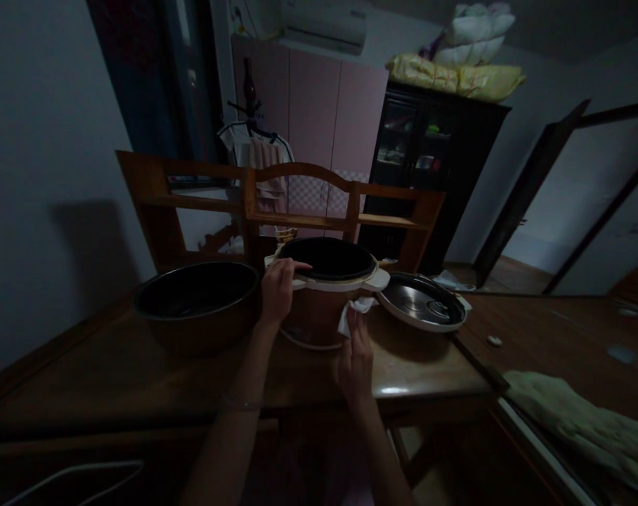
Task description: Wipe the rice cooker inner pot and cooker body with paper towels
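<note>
A round brown cooker (316, 316) with a pale rim and a dark inside stands uncovered on the wooden desk (403, 365). My left hand (278, 289) rests at the left of its rim, the index finger pointing over the opening and the other fingers curled; whether it grips the rim is too dark to tell. On the cooker's right front side, below the pale handle, my right hand (355, 355) holds a white cloth (357, 309) against the wall. Left of the cooker sits a wide dark pot (197, 327). A round lid (421, 302) lies inner side up on the right.
A wooden shelf (301, 169) rises along the desk's back edge. Beyond it are pink cabinets (313, 105) and a black cabinet (435, 147). Pale green fabric (577, 414) lies at the lower right, beside the desk.
</note>
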Demonstrator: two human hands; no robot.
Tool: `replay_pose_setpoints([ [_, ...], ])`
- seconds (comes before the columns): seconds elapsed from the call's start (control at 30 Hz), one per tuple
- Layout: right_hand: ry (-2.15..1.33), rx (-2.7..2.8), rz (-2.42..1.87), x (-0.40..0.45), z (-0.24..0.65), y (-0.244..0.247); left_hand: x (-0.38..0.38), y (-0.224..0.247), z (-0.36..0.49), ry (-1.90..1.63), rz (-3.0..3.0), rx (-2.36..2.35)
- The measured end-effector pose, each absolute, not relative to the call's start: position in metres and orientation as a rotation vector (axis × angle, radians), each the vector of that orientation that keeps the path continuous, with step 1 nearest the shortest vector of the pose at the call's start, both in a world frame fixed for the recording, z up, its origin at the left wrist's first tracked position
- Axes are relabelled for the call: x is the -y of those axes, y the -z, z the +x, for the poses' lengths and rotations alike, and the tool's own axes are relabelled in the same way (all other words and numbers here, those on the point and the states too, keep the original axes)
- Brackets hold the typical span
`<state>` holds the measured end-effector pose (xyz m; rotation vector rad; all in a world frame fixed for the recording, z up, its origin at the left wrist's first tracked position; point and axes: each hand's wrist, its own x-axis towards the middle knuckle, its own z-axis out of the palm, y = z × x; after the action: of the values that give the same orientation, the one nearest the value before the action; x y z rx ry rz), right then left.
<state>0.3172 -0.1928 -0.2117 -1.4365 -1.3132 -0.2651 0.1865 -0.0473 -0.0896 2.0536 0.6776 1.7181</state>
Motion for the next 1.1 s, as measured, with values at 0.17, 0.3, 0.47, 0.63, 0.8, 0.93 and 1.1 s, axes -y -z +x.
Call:
replay_pose_setpoints([
  [0.17, 0.256, 1.335, -1.438, 0.191, 0.339, 0.203, 0.049, 0.089, 0.187, -1.733, 2.05, -0.678],
  [0.3, 0.244, 1.444, -1.439, 0.193, 0.327, 0.218, 0.049, 0.089, 0.187, -1.743, 2.057, -0.657],
  [0.47, 0.207, 1.503, -1.507, 0.203, 0.322, 0.245, 0.047, 0.09, 0.188, -1.758, 2.078, -0.664],
  [0.63, 0.052, 1.293, -1.501, 0.201, 0.339, 0.235, 0.042, 0.093, 0.192, -1.827, 2.087, -0.69],
  [0.8, 0.063, 1.303, -1.429, 0.193, 0.339, 0.203, 0.041, 0.093, 0.193, -1.846, 2.067, -0.689],
  [0.93, 0.175, 1.456, -1.476, 0.192, 0.323, 0.199, 0.043, 0.093, 0.194, -1.838, 2.054, -0.692],
  [1.1, 0.288, 1.557, -1.578, 0.191, 0.316, 0.216, 0.044, 0.092, 0.194, -1.809, 2.048, -0.726],
])
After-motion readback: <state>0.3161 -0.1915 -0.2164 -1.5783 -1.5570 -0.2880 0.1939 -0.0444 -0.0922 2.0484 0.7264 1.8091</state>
